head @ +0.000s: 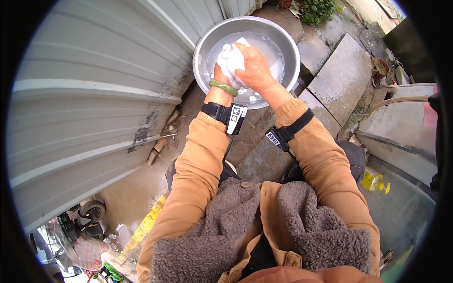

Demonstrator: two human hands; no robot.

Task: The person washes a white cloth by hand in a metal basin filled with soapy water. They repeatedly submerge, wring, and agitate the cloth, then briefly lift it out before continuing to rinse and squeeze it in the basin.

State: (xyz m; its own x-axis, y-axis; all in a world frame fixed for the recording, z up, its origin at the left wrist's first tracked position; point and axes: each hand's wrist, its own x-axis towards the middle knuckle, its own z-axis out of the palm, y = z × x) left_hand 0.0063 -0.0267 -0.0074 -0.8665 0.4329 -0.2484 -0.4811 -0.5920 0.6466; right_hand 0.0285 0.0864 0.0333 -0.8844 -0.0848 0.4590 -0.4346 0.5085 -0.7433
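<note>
A white, sudsy cloth (231,61) is bunched between my two hands, above a round metal basin (292,67). My right hand (256,67) grips it from the right, fingers curled over its top. On the other side, my left hand (220,73) holds the same cloth; folds and foam cover most of its fingers. A green bangle (223,87) circles my left wrist. Cloudy, soapy water (262,46) with bubbles along its edge lies in the basin beneath both hands.
Grey corrugated metal panels (106,67) rise close on the left. Uneven stone slabs (341,76) extend right of the basin. A yellow liquid bottle (372,180) lies by my right knee. A hose (400,101) crosses a ledge at right. Leafy plants (316,9) grow beyond the basin.
</note>
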